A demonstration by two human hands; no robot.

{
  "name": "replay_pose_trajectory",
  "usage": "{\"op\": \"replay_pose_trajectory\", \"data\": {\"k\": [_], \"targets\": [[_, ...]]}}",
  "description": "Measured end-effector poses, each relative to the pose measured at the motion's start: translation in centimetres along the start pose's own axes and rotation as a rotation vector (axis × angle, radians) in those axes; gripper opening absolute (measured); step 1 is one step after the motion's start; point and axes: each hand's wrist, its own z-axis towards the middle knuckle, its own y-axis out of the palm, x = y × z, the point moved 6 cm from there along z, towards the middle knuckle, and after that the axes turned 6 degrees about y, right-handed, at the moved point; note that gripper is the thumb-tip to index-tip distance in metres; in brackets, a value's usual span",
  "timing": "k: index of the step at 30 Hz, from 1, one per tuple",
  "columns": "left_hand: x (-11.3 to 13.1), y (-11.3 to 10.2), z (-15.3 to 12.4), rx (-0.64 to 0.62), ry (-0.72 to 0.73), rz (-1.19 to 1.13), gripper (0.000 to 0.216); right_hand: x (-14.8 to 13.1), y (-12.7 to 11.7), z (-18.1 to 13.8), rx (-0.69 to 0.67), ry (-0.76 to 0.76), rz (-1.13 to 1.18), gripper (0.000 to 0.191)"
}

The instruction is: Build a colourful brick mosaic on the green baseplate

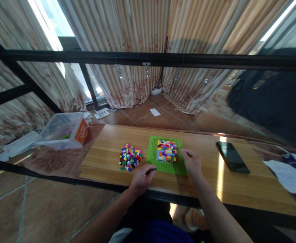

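In the head view, a square, bright-green studded plastic baseplate (151,148) lies on the light-brown wooden desk (99,162), and it carries a tightly packed, roughly rectangular patch of small multicoloured plastic bricks (167,151) with its green studs bare around them. The person's left hand (142,177) is at the baseplate's near left corner, its grip pinched together on a tiny dark-green plastic piece (155,169) — thumb and forefinger closed about it. The right hand (193,163) is at the baseplate's right edge, fingers bent and pointing toward the brick patch; whether its grip is closed on anything I cannot tell, as the fingertips are too small to read. Just left of the baseplate sits a loose heap of small multicoloured plastic bricks (130,157). Well to the right of it lies a black rectangular smartphone (232,157), set at a slant, with a narrow strip of sunlight (221,172) falling between the two. Far left of the baseplate stands a clear plastic box (59,135) with an orange label (82,131) — and beyond it hang striped beige curtains (138,30).
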Motion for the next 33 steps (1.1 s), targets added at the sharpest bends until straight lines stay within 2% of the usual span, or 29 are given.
{"op": "replay_pose_trajectory", "data": {"k": [3, 9, 17, 25, 33], "targets": [[0.2, 0.0, 0.1, -0.009, 0.011, 0.016, 0.014, -0.6, 0.3, -0.3, -0.019, -0.095, -0.127, 0.039], [0.4, 0.0, 0.0, -0.011, 0.025, 0.035, 0.014, -2.9, 2.5, -1.0, -0.055, -0.374, -0.368, 0.032], [0.4, 0.3, -0.1, -0.031, 0.069, 0.040, 0.014, -2.3, 3.1, -2.7, -0.007, -0.639, -0.572, 0.034], [0.1, 0.5, -0.3, -0.047, 0.079, 0.043, 0.013, -2.1, 3.3, -3.0, 0.004, -0.760, -0.615, 0.034], [0.0, 0.5, -0.3, -0.025, 0.072, 0.006, 0.013, -1.4, 3.5, -3.0, 0.029, -0.782, -0.585, 0.034]]}}
